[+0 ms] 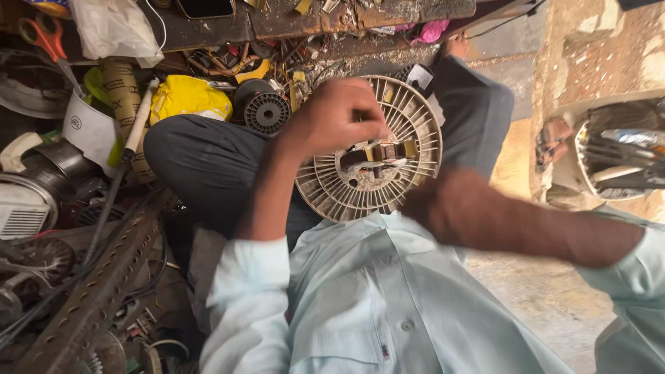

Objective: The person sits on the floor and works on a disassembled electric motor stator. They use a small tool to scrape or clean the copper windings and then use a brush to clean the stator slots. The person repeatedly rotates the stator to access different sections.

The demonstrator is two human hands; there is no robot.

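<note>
A round, dirty white ribbed disc (415, 131) lies in my lap on my dark trousers (201, 166). At its hub sits a metal core with dark and brass-coloured parts (377, 154). My left hand (332, 118) rests over the disc's upper left. Its fingers are curled and pinched together just above the hub on something small that I cannot make out. My right forearm crosses in from the right. My right hand (433, 204) is blurred at the disc's lower right rim, and its grip is unclear. My pale blue shirt (374, 298) fills the bottom of the view.
Clutter lies to the left: orange-handled scissors (41, 34), a white bucket (90, 128), a yellow bag (190, 97), a black spool (267, 111) and a perforated metal angle bar (97, 291). A round container of metal tools (616, 152) stands on the stone floor at right.
</note>
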